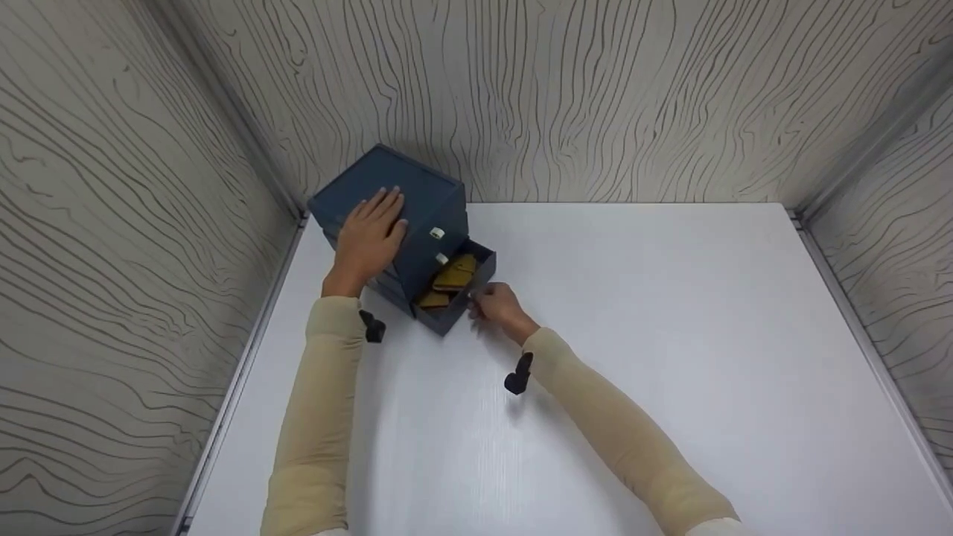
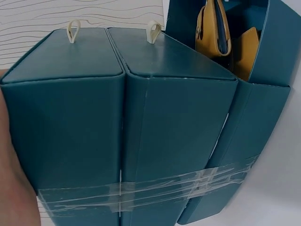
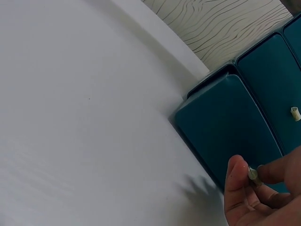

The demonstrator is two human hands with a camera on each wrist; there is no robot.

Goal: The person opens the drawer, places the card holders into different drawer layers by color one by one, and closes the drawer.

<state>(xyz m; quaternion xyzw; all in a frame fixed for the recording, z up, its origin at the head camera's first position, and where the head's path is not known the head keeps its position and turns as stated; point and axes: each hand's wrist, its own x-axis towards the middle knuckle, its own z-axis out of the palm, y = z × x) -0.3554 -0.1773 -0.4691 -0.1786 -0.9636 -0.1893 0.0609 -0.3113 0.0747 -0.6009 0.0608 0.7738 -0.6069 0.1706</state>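
Observation:
A dark blue-green box of stacked drawers (image 1: 421,182) stands at the back left of the table, with its bottom drawer (image 1: 444,324) pulled out. Inside that drawer lie a mustard-yellow wallet (image 1: 456,274) and another mustard-yellow leather piece (image 1: 433,300). My left hand (image 1: 368,237) rests on top of the box with its fingers extended. At the drawer's front, my right hand (image 1: 496,304) pinches the small pale pull loop (image 3: 253,175) between thumb and finger. Two more pale loops, an upper one (image 1: 437,233) and a lower one (image 1: 441,258), mark the drawers above, which are closed.
Clear tape (image 2: 155,193) runs around the box's side. The white table (image 1: 655,335) extends to the right and front. Wood-grain panels, a back wall (image 1: 566,104) and a left wall (image 1: 112,260), rise close by the box.

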